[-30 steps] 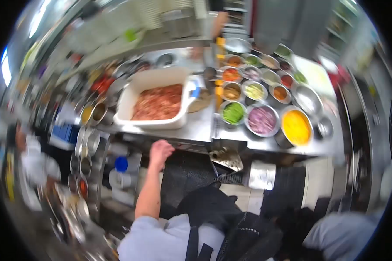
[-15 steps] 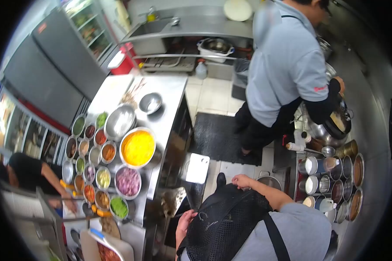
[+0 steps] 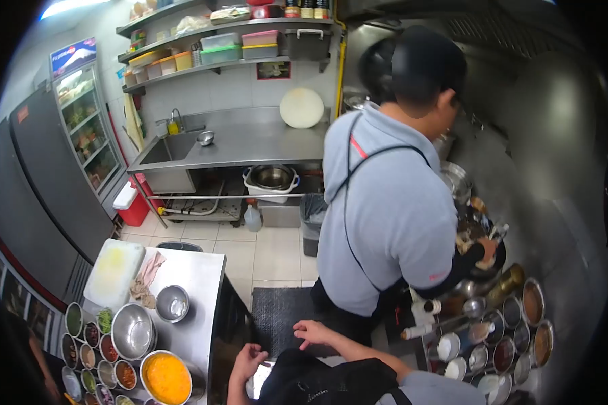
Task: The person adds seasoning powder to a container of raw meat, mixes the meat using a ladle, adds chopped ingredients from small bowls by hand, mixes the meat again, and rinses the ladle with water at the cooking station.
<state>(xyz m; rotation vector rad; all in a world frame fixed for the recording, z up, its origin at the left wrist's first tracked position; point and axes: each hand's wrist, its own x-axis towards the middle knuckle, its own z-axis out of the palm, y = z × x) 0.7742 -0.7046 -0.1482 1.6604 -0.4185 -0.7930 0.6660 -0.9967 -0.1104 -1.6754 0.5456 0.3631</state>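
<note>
My left hand [image 3: 249, 362] is at the bottom, near the corner of the steel prep table. Its fingers are loosely bent and apart, and nothing shows in them. To its right, my right hand [image 3: 315, 334] is raised over the dark floor mat [image 3: 275, 314], fingers spread, holding nothing. Black cloth [image 3: 311, 381] covers my front below both hands. A bright white surface [image 3: 257, 379] shows just under my left hand, only partly visible. On the steel table [image 3: 206, 273] beside me is a metal bowl of orange-yellow food [image 3: 165, 378].
A co-worker in a grey shirt [image 3: 385, 223] stands close ahead, one hand [image 3: 483, 251] at a pan on the stove. Several seasoning containers [image 3: 476, 354] line my right. A larger steel bowl [image 3: 133, 331] and a white cutting board [image 3: 113, 273] sit left. The sink counter [image 3: 250, 145] is behind.
My view has tilted up, bringing the shelves into sight. Both hands have risen away from my body, and my right hand's fingers have spread. The co-worker now leans toward the pan.
</note>
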